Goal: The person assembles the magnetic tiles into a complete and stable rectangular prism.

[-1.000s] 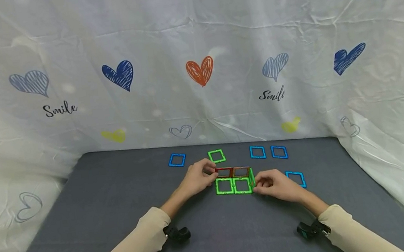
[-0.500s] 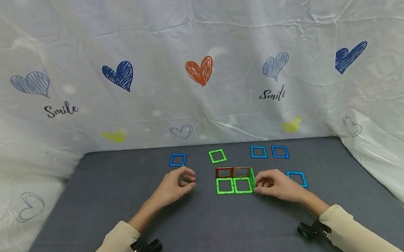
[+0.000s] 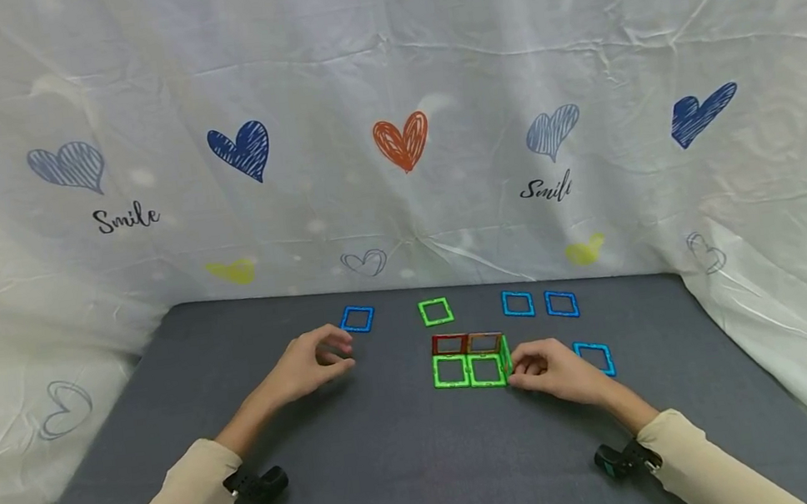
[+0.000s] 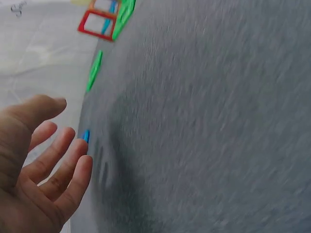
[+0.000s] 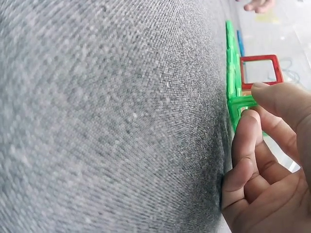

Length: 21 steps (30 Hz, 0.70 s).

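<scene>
Two green magnetic tiles [image 3: 451,371] lie side by side on the dark grey cloth. Along their far edge stand a red tile [image 5: 279,68] and an orange-brown tile [image 3: 485,343]. A further green tile [image 3: 505,355] stands upright at their right end. The thumb and fingers of my right hand [image 3: 550,370] hold this upright tile at its outer side; part of it is hidden behind the fingers. My left hand [image 3: 306,364] hovers above the cloth to the left, fingers loosely bent with nothing in them. Closest to it is a blue tile [image 3: 357,319].
A loose green tile [image 3: 436,312] lies behind the joined tiles. Two blue tiles, one of them the left blue tile [image 3: 518,303], lie at the back right. One more blue tile [image 3: 595,359] is beside my right hand. A white curtain [image 3: 397,202] with printed hearts hangs behind the table.
My left hand has let go of the red tile's left side and drawn away to the left. My right hand stays at the upright green tile. The joined tiles keep their shape.
</scene>
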Each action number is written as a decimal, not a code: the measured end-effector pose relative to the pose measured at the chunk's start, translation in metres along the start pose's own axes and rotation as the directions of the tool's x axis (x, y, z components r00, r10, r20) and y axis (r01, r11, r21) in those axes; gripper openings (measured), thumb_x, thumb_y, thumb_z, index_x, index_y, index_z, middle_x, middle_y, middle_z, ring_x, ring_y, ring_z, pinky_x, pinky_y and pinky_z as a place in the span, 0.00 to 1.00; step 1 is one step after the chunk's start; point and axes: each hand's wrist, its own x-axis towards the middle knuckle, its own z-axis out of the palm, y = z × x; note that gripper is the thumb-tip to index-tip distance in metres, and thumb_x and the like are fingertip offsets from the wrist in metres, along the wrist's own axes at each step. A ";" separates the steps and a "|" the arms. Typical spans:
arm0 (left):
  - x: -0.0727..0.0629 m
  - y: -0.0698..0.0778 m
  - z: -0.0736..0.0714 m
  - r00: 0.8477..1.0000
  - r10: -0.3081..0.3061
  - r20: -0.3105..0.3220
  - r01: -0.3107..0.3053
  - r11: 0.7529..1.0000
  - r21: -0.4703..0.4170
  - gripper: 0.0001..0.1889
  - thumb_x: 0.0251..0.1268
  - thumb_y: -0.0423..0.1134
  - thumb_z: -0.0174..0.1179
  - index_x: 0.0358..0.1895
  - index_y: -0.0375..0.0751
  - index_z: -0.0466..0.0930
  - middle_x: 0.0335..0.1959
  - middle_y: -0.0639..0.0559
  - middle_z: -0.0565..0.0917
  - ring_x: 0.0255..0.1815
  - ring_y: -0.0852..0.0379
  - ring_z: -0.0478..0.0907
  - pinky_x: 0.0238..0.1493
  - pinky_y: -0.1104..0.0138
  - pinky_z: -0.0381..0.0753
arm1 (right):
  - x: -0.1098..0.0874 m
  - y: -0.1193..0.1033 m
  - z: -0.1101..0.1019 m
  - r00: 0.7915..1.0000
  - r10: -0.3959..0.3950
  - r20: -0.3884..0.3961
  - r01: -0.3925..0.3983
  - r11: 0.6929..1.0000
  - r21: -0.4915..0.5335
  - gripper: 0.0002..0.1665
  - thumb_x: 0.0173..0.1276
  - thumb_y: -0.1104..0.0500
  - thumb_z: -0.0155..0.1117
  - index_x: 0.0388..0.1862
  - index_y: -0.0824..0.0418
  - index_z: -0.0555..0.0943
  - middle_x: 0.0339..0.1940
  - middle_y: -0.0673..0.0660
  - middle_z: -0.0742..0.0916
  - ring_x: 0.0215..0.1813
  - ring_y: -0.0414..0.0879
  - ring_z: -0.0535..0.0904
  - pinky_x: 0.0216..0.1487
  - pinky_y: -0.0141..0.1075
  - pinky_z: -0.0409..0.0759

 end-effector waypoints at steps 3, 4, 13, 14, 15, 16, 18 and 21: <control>0.006 -0.006 -0.004 1.000 0.010 -0.007 -0.010 1.000 0.025 0.20 0.66 0.35 0.71 0.58 0.33 0.78 0.48 0.44 0.84 0.44 0.47 0.85 0.41 0.57 0.84 | -0.001 -0.001 0.000 1.000 -0.001 0.000 0.001 1.000 -0.006 0.04 0.72 0.62 0.69 0.43 0.61 0.85 0.34 0.53 0.86 0.32 0.47 0.80 0.31 0.35 0.78; 0.009 -0.007 -0.005 1.000 0.011 -0.009 -0.010 0.999 0.031 0.21 0.65 0.35 0.71 0.58 0.34 0.78 0.48 0.44 0.84 0.45 0.46 0.85 0.41 0.56 0.84 | -0.001 -0.001 0.000 1.000 -0.002 0.000 0.002 1.000 -0.006 0.05 0.72 0.62 0.69 0.43 0.61 0.85 0.34 0.53 0.86 0.32 0.47 0.80 0.31 0.35 0.78; 0.029 -0.016 -0.012 1.000 0.007 0.001 -0.007 0.996 0.093 0.27 0.60 0.37 0.75 0.61 0.36 0.78 0.50 0.41 0.83 0.47 0.44 0.82 0.47 0.50 0.81 | 0.000 -0.003 0.000 1.000 -0.010 0.000 0.010 1.000 -0.001 0.04 0.72 0.63 0.69 0.43 0.62 0.85 0.34 0.53 0.85 0.31 0.46 0.80 0.31 0.34 0.77; 0.031 -0.017 -0.012 1.000 0.010 0.004 -0.011 0.995 0.099 0.27 0.60 0.38 0.76 0.61 0.36 0.78 0.50 0.40 0.83 0.47 0.43 0.82 0.48 0.49 0.81 | 0.000 -0.003 0.000 1.000 -0.013 0.000 0.013 1.000 0.002 0.04 0.72 0.63 0.69 0.43 0.63 0.85 0.34 0.54 0.85 0.31 0.46 0.79 0.31 0.34 0.77; 0.032 -0.018 -0.013 1.000 0.011 0.007 -0.012 0.994 0.107 0.28 0.60 0.38 0.76 0.61 0.36 0.78 0.50 0.41 0.82 0.48 0.43 0.82 0.49 0.49 0.80 | 0.000 -0.003 0.000 1.000 -0.017 -0.002 0.017 1.000 0.007 0.04 0.72 0.64 0.69 0.43 0.63 0.85 0.34 0.54 0.85 0.31 0.46 0.79 0.30 0.34 0.77; 0.034 -0.020 -0.014 1.000 0.013 0.009 -0.014 0.993 0.114 0.28 0.59 0.39 0.76 0.62 0.36 0.78 0.51 0.40 0.82 0.48 0.42 0.82 0.50 0.49 0.80 | 0.000 -0.003 0.000 1.000 -0.022 -0.004 0.022 1.000 0.008 0.04 0.72 0.64 0.69 0.43 0.63 0.85 0.33 0.54 0.85 0.31 0.46 0.79 0.30 0.34 0.77; 0.037 -0.023 -0.014 1.000 0.011 0.010 -0.013 0.991 0.134 0.29 0.58 0.39 0.77 0.62 0.36 0.78 0.51 0.40 0.82 0.49 0.42 0.81 0.50 0.48 0.79 | 0.000 -0.002 0.000 1.000 -0.028 -0.007 0.028 1.000 0.014 0.04 0.72 0.64 0.69 0.42 0.63 0.85 0.33 0.54 0.85 0.31 0.46 0.80 0.30 0.34 0.77; 0.042 -0.028 -0.014 1.000 0.004 0.008 -0.005 0.988 0.154 0.31 0.57 0.40 0.78 0.63 0.37 0.78 0.50 0.41 0.81 0.48 0.43 0.81 0.51 0.48 0.79 | -0.001 -0.002 0.001 0.999 -0.034 -0.007 0.034 0.999 0.018 0.04 0.72 0.64 0.69 0.42 0.63 0.85 0.33 0.54 0.85 0.31 0.46 0.80 0.30 0.35 0.78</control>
